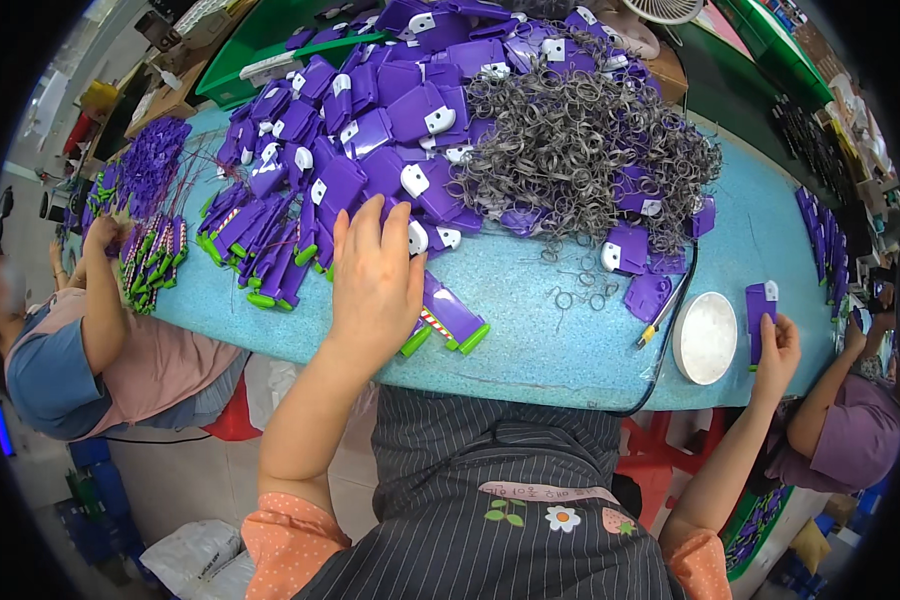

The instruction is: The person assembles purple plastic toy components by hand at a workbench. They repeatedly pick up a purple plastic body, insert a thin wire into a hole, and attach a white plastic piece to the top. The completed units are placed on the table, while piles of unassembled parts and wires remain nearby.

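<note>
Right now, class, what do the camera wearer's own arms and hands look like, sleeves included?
The left sleeve and right sleeve are short and orange with small pale dots. Both forearms are bare. The left hand and right hand are ungloved.

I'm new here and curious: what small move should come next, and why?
Perhaps bring the right hand inward: it holds a purple piece to the right of the white dish, far from the left hand, which is at the purple pile.
</note>
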{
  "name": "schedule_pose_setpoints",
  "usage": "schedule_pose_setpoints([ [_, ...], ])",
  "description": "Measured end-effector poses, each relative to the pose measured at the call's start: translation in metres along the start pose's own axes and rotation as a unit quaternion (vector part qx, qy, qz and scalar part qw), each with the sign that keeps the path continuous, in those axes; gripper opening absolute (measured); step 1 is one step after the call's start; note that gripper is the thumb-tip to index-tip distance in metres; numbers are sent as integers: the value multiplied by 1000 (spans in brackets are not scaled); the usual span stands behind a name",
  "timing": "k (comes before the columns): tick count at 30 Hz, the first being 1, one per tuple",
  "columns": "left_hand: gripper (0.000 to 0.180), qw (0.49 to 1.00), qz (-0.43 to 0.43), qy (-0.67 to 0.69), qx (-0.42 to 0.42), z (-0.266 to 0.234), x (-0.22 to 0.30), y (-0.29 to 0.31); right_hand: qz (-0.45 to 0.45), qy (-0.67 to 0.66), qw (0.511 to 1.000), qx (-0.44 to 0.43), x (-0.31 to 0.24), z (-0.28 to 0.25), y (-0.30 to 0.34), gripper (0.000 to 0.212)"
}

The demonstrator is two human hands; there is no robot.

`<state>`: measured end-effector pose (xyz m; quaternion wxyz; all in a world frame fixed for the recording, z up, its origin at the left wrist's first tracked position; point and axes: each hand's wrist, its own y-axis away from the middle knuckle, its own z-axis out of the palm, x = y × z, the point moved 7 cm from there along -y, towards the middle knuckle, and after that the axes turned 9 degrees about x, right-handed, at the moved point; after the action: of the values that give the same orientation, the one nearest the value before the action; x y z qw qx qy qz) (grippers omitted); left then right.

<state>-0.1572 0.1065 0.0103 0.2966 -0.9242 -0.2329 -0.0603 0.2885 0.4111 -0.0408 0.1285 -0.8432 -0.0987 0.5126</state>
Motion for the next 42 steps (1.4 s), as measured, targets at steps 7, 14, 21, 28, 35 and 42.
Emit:
schedule_pose_setpoints([
  [7, 43, 952, -65, 280, 107, -19, 15, 13, -188, 167, 966, 60, -139, 38, 65, 37],
  [14, 74, 756, -146, 493, -405, 2, 103, 55, -465, -7, 768, -440, -262, 140, 214, 77],
  [21, 53, 599, -226, 703, -310, 13, 90, 108, -277, -18, 874, -399, -227, 153, 204, 80],
  [28, 51, 702, -154, 613, -329, 10, 88, 103, -224, -37, 897, -379, -215, 156, 208, 72],
  [35, 36, 827, -221, 460, -237, 19, 75, 113, -237, -47, 922, -303, -212, 144, 207, 73],
  [42, 19, 705, -424, 568, -9, 3, -14, 102, -323, 29, 873, -363, -239, 184, 204, 74],
])
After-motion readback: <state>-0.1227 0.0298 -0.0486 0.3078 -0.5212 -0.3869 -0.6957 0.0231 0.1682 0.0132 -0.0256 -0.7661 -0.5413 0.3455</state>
